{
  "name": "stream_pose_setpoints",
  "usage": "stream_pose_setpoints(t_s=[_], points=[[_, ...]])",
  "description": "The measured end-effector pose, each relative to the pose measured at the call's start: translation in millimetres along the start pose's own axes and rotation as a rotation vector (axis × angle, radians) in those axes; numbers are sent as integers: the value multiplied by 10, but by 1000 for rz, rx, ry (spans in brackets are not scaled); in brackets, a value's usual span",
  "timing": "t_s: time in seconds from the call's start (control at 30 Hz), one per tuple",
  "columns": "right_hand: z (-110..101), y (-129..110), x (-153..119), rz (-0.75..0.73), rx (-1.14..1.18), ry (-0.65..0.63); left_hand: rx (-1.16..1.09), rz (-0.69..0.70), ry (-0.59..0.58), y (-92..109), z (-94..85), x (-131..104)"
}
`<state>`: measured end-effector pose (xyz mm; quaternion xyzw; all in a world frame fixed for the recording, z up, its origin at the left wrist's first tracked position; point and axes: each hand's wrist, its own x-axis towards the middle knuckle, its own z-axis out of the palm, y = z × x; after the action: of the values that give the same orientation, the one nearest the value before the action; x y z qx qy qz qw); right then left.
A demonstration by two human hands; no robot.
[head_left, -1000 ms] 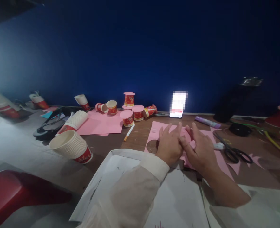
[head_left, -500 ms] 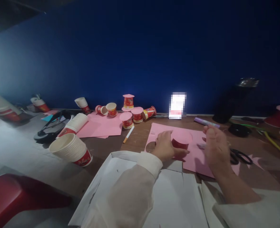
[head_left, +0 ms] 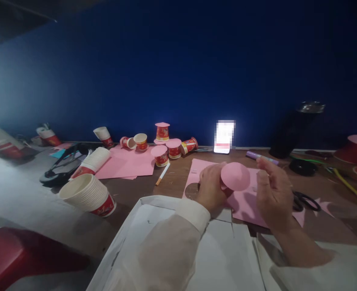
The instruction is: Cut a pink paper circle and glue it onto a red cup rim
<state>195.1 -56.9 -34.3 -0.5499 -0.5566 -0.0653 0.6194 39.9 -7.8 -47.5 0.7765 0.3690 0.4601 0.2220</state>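
Note:
My left hand [head_left: 213, 188] is wrapped round a paper cup that it mostly hides. A round pink paper disc [head_left: 235, 176] covers the cup's end and faces up toward me. Just right of the disc, apart from it, my right hand [head_left: 273, 194] is raised with its fingers partly spread and nothing visible in them. Both hands are over a sheet of pink paper [head_left: 248, 208]. Black-handled scissors [head_left: 307, 201] lie beside my right wrist, their blades hidden. By my left hand is a round hole [head_left: 192, 190] cut in the sheet.
A white cardboard box [head_left: 166, 206] lies in front of me. Stacked paper cups [head_left: 87, 194] stand left; red cups with pink discs [head_left: 160, 155] are at the back. A cigarette [head_left: 162, 174], lit phone [head_left: 223, 137], purple tube [head_left: 261, 157] and tape roll [head_left: 302, 166] lie about.
My left hand has turned the cup so the pink disc faces me. My right hand has loosened from a pinch, its fingers now spread. The view has shifted slightly.

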Motion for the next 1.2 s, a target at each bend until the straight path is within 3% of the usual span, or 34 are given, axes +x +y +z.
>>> stream_pose_setpoints(t_s=[0.13, 0.27, 0.43, 0.53, 1.2], points=[[-37, -140, -2, -180, -73, 1, -5, 247, 97, -36, -12, -24], [-53, -211, -19, -278, -109, 5, -2, 317, 155, -50, -22, -24], [-58, -197, -6, -388, -104, 31, -31, 333, 183, -50, -21, -24], [-60, -201, -4, -448, -108, -16, -43, 320, 175, -69, -6, -22], [-23, -227, -22, -511, -265, -56, -53, 282, 110, -126, 20, -19]])
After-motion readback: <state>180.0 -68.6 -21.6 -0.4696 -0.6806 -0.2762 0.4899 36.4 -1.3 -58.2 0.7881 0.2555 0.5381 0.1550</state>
